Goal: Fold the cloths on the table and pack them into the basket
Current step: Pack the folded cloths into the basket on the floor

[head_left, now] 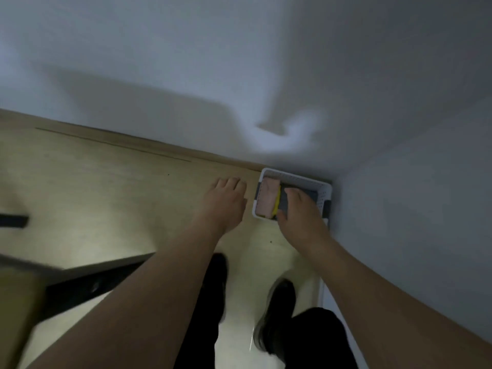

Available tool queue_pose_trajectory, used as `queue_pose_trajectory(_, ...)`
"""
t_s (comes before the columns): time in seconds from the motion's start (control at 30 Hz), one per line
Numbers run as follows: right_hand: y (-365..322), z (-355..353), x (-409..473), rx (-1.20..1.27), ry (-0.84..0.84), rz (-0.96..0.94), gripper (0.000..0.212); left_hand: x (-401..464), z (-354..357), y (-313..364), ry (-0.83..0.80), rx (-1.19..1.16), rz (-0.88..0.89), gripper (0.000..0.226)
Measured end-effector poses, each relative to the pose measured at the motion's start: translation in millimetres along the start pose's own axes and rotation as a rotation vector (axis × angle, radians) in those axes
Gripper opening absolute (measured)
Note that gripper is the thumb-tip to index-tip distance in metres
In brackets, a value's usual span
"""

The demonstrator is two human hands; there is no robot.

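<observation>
A white perforated basket (298,178) stands on the floor in the corner of two walls. Inside it lie folded cloths side by side: a pink cloth (267,199), a yellow cloth (277,202) seen only as an edge, and a grey cloth (285,199). My right hand (299,209) reaches into the basket and grips the grey cloth, thumb on its near side, fingers curled over its top. My left hand (226,201) hovers just left of the basket, fingers extended and holding nothing.
White walls (399,182) close the corner behind and to the right of the basket. The wooden floor (106,187) spreads to the left. A table corner (18,296) with a dark frame sits low left. My black shoes (279,310) stand below the basket.
</observation>
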State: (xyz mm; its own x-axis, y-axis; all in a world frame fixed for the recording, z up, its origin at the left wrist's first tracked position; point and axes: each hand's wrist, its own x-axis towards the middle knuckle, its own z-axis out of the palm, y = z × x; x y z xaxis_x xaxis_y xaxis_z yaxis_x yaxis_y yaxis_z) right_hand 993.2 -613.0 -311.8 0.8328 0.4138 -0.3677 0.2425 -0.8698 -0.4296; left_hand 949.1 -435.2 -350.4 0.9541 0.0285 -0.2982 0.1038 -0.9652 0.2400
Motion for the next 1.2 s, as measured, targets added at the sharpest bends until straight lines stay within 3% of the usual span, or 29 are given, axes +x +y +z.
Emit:
queue_pose_trajectory(0.2, -88, -65, -109, -0.131, -0.049, -0.137, 0.030, -140, -110, 7, 0.043, -0.029, -0.061, 0.052)
queue_pose_trajectory(0.43, -164, -62, -193, -0.256, -0.125, -0.333, 0.043, -278, -135, -7, 0.174, -0.097, -0.299, 0.053)
queue_pose_trajectory(0.57, -214, -39, -228, -0.282, -0.197, -0.402, 0.042, -354, -136, -31, 0.230, -0.126, -0.429, 0.052)
queue_pose_trajectory(0.73, -291, 12, -268, -0.304, -0.211, -0.538, 0.064, -444, -120, -78, 0.279, -0.152, -0.601, 0.053)
queue_pose_trajectory(1.2, -500, 168, -356, -0.490, -0.406, -0.861, 0.058, -676, -75, -235, 0.334, -0.199, -0.969, 0.055)
